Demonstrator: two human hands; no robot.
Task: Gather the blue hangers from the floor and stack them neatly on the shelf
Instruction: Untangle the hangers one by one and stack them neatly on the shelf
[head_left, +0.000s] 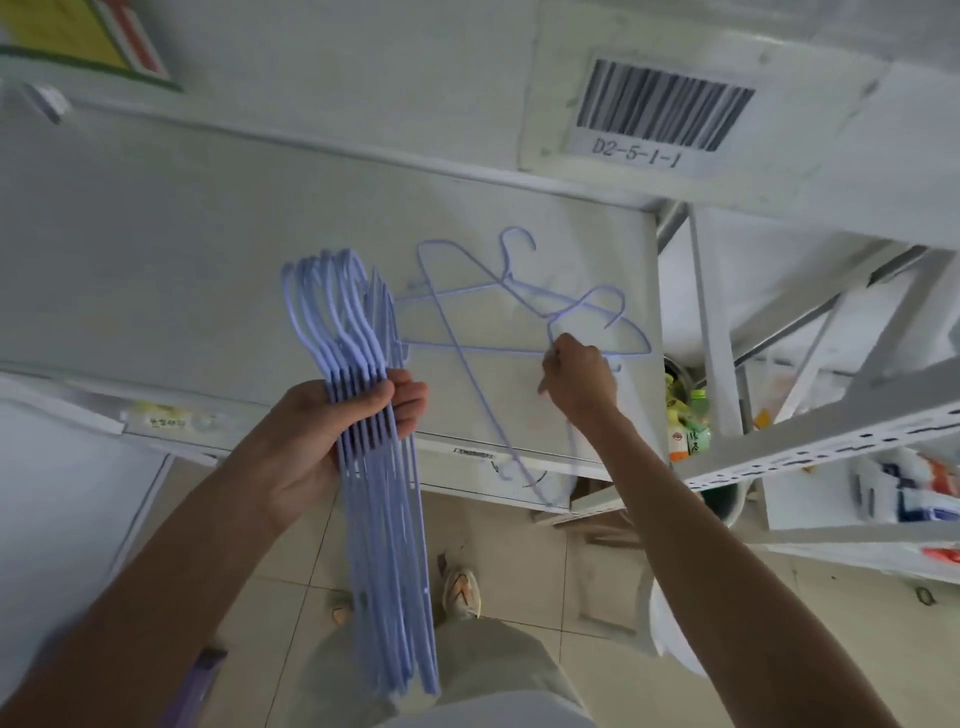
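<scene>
Hangers (382, 493), thin pale-blue wire, bundled lengthwise in the left hand's (332, 436) grip, hooks pointing away; right hand (579, 376) pinches a loose hanger (519, 317) on the shelf (208, 270).

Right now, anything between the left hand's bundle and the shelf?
Yes. Two loose hangers lie crossed on the shelf right of the bundle; the right hand pinches one. The left hand grips the bundle.

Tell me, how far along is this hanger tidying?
Partly done. The left hand grips a neat bundle of blue hangers, already gathered. The right hand pinches one of the loose blue hangers lying crossed on the white shelf. Still left: joining those and setting the bundle down.
</scene>
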